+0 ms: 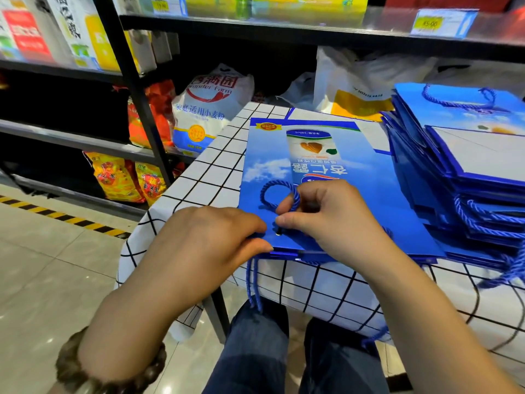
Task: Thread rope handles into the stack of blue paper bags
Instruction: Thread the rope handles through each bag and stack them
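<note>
A flat blue paper bag (pixel 326 172) lies on the checked tablecloth, its top edge toward me. A blue rope (pixel 272 189) loops on the bag's face near a small eyelet hole (pixel 279 234). My right hand (pixel 329 214) pinches the rope end between thumb and forefinger right at that hole. My left hand (pixel 210 240) grips the bag's near left edge, thumb on top. Another blue rope strand (pixel 252 285) hangs down from the bag's edge toward my knees.
A stack of blue bags with rope handles (pixel 466 166) lies at the right of the table (pixel 216 172). Loose blue ropes (pixel 508 271) hang off the table's right front. Store shelves with flour (pixel 207 109) and snack packs stand behind and left. Tiled floor lies at the left.
</note>
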Demonstrator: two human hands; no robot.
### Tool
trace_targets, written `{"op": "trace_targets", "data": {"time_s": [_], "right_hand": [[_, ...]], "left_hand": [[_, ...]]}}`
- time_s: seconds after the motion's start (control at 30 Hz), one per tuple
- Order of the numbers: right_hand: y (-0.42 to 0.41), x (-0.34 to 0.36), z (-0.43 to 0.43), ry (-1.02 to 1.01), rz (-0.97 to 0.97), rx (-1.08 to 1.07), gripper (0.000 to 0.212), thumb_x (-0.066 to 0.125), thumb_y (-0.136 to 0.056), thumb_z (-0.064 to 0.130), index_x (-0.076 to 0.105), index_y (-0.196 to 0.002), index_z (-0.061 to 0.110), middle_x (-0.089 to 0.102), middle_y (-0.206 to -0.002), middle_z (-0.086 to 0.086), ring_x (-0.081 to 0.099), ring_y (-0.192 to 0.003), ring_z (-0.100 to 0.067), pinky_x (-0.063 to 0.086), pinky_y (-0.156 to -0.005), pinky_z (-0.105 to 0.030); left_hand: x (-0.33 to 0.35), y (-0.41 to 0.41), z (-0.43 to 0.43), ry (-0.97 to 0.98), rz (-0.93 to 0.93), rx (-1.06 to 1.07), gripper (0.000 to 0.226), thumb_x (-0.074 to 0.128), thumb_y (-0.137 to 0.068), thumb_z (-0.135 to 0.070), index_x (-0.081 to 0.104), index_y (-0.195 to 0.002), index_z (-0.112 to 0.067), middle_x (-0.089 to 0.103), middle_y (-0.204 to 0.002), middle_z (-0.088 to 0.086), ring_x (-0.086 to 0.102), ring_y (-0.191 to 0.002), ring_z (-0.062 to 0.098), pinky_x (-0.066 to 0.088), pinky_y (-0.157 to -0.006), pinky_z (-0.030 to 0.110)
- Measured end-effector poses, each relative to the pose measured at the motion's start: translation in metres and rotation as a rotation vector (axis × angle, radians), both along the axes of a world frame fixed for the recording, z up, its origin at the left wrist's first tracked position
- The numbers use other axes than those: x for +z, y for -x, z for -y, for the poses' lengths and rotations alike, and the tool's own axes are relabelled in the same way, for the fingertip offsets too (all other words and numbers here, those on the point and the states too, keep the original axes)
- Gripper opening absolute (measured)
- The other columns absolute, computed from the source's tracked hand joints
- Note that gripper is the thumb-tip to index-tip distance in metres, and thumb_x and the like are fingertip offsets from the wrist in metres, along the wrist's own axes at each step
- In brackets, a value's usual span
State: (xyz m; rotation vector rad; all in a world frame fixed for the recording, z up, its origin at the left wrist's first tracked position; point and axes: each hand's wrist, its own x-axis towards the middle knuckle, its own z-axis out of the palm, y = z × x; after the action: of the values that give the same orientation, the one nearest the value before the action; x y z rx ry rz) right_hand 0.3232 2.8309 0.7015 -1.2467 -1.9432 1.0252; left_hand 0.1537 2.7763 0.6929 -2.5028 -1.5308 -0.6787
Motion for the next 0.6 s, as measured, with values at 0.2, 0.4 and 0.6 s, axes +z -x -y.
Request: {"op": "trace_targets", "data": {"time_s": [0.2,0.4,0.6], "right_hand": [[0.001,0.012,-0.005,-0.175,0.137,0.030,0.021,0.069,-0.073,0.010,0.061,-0.082,0.027,0.067,-0.077,0.003,0.059,-0.071,-0.012,0.051,-0.077,-0.037],[-0.008,0.027,-0.002,-0.092,0.134,0.231,0.023,0.055,-0.084,0.005,0.061,-0.093,0.025,0.068,-0.090,0.007,0.061,-0.085,-0.007,0.049,-0.082,-0.024],[-0.008,0.021,0.001,-0.137,0.281,0.255,0.035,0.053,-0.082,-0.005,0.060,-0.106,0.019,0.065,-0.103,0.005,0.059,-0.092,-0.004,0.044,-0.084,-0.016]], "left_hand": [[-0.001,-0.003,-0.004,-0.290,-0.033,-0.064,0.044,0.065,-0.073,-0.006,0.049,-0.111,-0.019,0.069,-0.073,0.006,0.061,-0.050,0.027,0.047,-0.038,0.032],[0.004,-0.003,-0.008,-0.291,0.065,0.022,0.033,0.051,-0.072,0.005,0.051,-0.094,-0.019,0.061,-0.093,0.001,0.060,-0.058,0.035,0.047,-0.041,0.038],[0.010,-0.021,-0.001,-0.063,0.171,0.259,0.029,0.042,-0.070,-0.016,0.070,-0.070,-0.021,0.070,-0.097,0.001,0.066,-0.071,0.027,0.050,-0.056,0.028]]}}
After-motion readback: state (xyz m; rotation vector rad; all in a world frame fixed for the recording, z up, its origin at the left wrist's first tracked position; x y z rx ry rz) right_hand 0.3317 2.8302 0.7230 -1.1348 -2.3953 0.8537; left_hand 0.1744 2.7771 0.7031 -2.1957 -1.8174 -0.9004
